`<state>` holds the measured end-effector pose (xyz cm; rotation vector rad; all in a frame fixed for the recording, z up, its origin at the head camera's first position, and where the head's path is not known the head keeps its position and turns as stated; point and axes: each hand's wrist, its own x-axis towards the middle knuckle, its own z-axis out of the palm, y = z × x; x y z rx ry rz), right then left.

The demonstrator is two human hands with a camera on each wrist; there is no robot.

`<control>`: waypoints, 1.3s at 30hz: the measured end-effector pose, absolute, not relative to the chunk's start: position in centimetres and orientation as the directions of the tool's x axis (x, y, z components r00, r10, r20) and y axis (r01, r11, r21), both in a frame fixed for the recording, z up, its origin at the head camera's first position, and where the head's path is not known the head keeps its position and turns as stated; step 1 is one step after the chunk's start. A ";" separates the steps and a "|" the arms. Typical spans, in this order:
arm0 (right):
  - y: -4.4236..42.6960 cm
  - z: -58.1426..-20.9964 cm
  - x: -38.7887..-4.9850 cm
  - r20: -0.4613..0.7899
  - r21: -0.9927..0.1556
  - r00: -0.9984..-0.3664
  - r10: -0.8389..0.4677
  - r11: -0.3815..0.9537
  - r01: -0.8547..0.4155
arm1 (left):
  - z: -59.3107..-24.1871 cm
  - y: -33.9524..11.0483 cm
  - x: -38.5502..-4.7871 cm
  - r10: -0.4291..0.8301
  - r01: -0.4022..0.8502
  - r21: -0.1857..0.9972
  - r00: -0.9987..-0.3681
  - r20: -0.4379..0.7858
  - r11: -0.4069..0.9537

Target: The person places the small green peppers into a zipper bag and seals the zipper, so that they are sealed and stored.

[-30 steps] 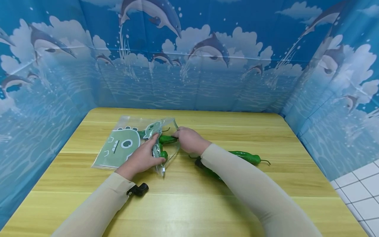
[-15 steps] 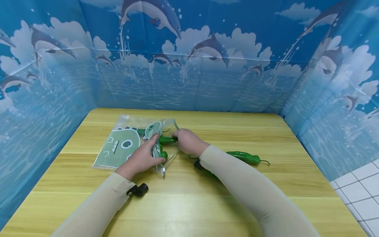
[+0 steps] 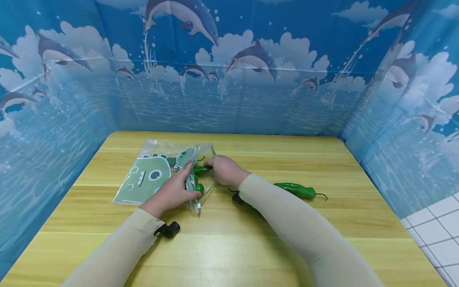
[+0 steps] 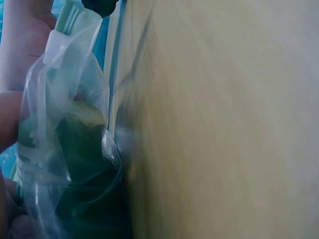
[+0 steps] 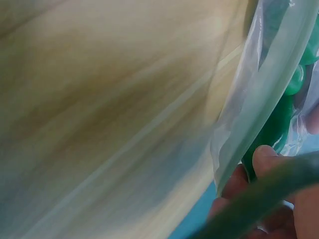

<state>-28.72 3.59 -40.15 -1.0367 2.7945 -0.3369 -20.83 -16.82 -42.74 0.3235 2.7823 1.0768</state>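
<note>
A clear zip bag point(image 3: 129, 193) with a green cartoon creature printed on it lies on the table at the left in the head view. My left hand point(image 3: 172, 190) holds it near its mouth, thumb and fingers spread along the edge. Several green peppers are inside; one rounded end point(image 3: 199, 188) shows by my thumb. At the mouth, my right hand point(image 3: 225, 169) pinches another green chili pepper point(image 3: 202, 170) by its stem end, its body pointing into the bag. In the right wrist view, thumb and fingertips meet on this pepper point(image 5: 279, 122) beside the bag's pale zip strip point(image 5: 279, 79).
One loose green chili pepper point(image 3: 295, 190) lies right of centre, partly behind my right sleeve point(image 3: 287, 223). A thin stem point(image 3: 233, 190) shows left of that sleeve. Dolphin-print curtains point(image 3: 236, 99) stand around the wooden table point(image 3: 215, 255).
My right hand has shifted slightly left, and the pepper it pinches has slid a little further into the bag. My left hand stays nearly still on the bag.
</note>
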 end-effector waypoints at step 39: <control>2.8 -40.6 -28.1 -0.048 -0.321 -0.830 -0.556 0.795 -0.514 | -42.6 -16.7 -20.8 0.249 0.137 0.676 -0.966 -0.071 0.724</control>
